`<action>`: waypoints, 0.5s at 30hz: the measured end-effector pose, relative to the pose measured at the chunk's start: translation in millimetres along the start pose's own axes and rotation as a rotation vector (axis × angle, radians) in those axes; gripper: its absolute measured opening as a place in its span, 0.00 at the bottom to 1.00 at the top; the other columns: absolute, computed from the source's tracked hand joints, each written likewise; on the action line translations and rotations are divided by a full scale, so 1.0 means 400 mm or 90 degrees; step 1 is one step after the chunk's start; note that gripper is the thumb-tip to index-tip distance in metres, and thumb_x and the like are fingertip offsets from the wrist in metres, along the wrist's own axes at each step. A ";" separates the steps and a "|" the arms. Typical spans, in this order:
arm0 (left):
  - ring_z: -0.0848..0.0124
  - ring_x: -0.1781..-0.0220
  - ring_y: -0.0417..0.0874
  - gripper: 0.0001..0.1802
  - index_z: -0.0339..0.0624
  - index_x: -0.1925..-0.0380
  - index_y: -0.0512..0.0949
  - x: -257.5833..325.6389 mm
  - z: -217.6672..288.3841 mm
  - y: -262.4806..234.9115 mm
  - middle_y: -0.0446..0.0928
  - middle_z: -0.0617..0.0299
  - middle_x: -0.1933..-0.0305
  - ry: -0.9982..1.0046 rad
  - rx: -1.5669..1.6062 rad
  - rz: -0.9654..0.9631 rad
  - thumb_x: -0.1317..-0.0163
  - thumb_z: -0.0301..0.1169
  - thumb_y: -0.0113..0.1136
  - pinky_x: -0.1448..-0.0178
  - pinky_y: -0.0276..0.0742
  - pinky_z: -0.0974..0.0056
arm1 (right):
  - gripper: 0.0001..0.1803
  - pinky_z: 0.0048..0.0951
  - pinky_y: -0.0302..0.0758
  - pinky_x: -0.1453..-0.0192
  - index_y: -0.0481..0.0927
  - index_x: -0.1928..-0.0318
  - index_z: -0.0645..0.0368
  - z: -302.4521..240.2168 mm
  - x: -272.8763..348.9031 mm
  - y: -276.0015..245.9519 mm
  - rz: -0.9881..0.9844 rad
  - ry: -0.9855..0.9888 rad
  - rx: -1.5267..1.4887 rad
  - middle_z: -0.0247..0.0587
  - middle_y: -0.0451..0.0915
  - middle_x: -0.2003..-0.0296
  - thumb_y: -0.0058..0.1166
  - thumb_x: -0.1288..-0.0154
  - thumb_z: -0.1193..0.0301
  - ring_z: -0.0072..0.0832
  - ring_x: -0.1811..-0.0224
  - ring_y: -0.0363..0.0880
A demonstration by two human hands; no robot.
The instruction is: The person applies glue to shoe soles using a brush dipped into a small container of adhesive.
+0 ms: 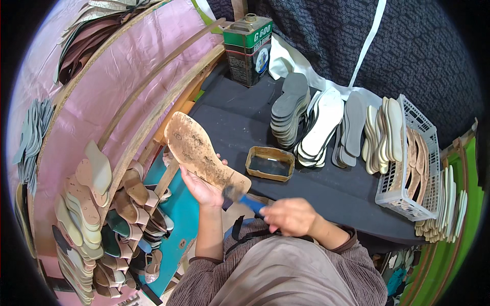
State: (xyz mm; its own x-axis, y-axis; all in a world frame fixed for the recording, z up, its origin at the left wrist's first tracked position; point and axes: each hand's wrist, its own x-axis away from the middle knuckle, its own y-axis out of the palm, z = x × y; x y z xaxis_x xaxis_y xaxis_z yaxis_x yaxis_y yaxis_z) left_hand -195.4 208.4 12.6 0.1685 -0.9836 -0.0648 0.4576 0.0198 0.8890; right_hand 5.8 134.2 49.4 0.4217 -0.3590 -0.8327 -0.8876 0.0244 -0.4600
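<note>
My left hand (203,189) holds up a tan shoe insole (191,145) with dark smudges on its face, fingers wrapped beneath and at its edge. The wide end points up and left; the narrow heel end lies nearest my right hand. In my right hand (292,217) is a blue-handled brush (249,203), gripped by the handle. Its bristles, slightly blurred, meet the lower edge of the heel end. A shallow brownish rectangular container (265,175) with a dark interior sits on the dark-covered table beyond my hands.
Stacks of grey soles (290,97), white soles (326,115) and cream soles (392,130) stand along the table, beside a white plastic basket (408,203) with tan soles. A green and black metal can (247,61) stands at the back. Shoes (135,186) fill a wooden rack at left.
</note>
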 end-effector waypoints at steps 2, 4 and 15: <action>0.60 0.57 0.76 0.29 0.47 0.42 0.62 0.000 0.000 -0.004 0.72 0.57 0.51 0.006 -0.015 0.013 0.34 0.53 0.35 0.56 0.75 0.50 | 0.11 0.29 0.79 0.71 0.77 0.68 0.69 -0.005 0.005 0.007 -0.004 -0.029 0.030 0.47 0.80 0.67 0.62 0.54 0.79 0.35 0.72 0.80; 0.60 0.58 0.76 0.29 0.47 0.42 0.62 0.001 -0.001 0.001 0.72 0.57 0.51 0.013 -0.016 0.018 0.34 0.54 0.36 0.56 0.75 0.50 | 0.11 0.29 0.79 0.71 0.77 0.68 0.68 0.019 0.006 -0.011 0.066 0.046 0.033 0.47 0.80 0.67 0.62 0.54 0.79 0.35 0.73 0.80; 0.60 0.58 0.75 0.29 0.49 0.41 0.62 0.001 -0.002 -0.005 0.72 0.58 0.51 0.024 -0.015 0.051 0.35 0.54 0.37 0.57 0.74 0.50 | 0.11 0.28 0.78 0.71 0.77 0.68 0.68 0.029 0.024 -0.017 0.085 0.057 0.118 0.48 0.80 0.66 0.62 0.54 0.79 0.33 0.73 0.80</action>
State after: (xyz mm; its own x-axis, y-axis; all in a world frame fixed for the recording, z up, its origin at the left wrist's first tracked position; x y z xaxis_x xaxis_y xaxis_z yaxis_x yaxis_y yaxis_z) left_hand -195.5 208.1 10.3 0.2380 -0.9712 -0.0113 0.4617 0.1029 0.8811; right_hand 18.1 141.5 41.1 0.2775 -0.4216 -0.8633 -0.8820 0.2444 -0.4029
